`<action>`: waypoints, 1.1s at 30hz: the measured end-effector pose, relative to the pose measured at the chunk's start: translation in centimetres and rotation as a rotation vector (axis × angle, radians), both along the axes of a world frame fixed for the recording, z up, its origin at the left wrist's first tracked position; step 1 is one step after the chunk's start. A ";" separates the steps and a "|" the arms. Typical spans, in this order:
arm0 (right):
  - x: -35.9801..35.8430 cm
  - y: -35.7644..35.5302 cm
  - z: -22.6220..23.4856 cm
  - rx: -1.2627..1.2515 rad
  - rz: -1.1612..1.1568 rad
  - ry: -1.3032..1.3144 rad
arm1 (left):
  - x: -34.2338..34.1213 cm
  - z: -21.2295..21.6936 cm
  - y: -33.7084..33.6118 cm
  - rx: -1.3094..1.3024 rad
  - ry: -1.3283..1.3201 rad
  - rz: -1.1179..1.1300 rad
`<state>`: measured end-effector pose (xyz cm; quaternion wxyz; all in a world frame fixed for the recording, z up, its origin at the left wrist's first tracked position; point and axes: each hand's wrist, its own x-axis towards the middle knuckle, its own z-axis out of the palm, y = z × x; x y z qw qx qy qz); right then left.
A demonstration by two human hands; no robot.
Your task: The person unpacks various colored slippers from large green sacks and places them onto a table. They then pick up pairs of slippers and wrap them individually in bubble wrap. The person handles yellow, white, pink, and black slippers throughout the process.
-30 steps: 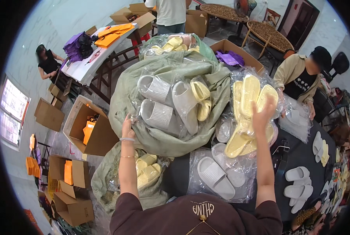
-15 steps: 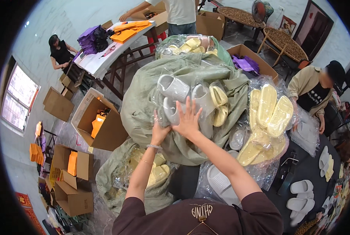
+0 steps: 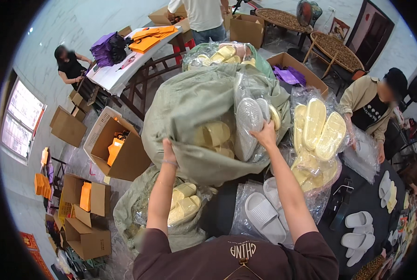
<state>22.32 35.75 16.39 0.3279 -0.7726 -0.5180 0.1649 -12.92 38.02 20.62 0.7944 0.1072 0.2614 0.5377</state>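
Observation:
A large grey-green woven sack (image 3: 185,100) full of bagged slippers lies in front of me. My left hand (image 3: 169,151) is closed on the near left part of its cloth, with the fingers partly hidden. A bagged pair of grey slippers (image 3: 249,122) stands tilted in the sack's mouth, soles toward me, and my right hand (image 3: 266,136) grips its right edge. Beside that pair, yellow slippers (image 3: 213,134) show inside the sack, half covered by the cloth. A second bag of yellow slippers (image 3: 275,117) peeks out behind my right hand.
Bagged yellow slippers (image 3: 316,126) and bagged grey slippers (image 3: 265,217) lie right of the sack on a dark table (image 3: 327,233). A smaller sack (image 3: 124,212) sits at near left. Cardboard boxes (image 3: 124,154) stand at left. A person (image 3: 374,109) works at right.
My hands have moved apart, left to the sack's cloth and right to the grey slippers. The grey slippers now stand up, soles showing, and yellow ones have come into view in the sack.

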 end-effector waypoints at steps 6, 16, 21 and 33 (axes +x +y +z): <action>-1.2 -3.6 1.1 0.463 -0.113 0.092 | 0.4 2.9 11.6 0.589 0.208 0.289; 0.4 -9.4 6.5 0.716 -0.317 0.352 | -2.9 15.2 23.7 0.858 0.069 0.525; 1.3 -13.0 6.7 0.636 -0.462 0.373 | -6.5 8.5 24.3 0.433 0.390 0.254; 3.2 -16.2 0.3 0.465 -0.721 0.354 | -4.4 -2.6 14.8 0.443 0.645 0.002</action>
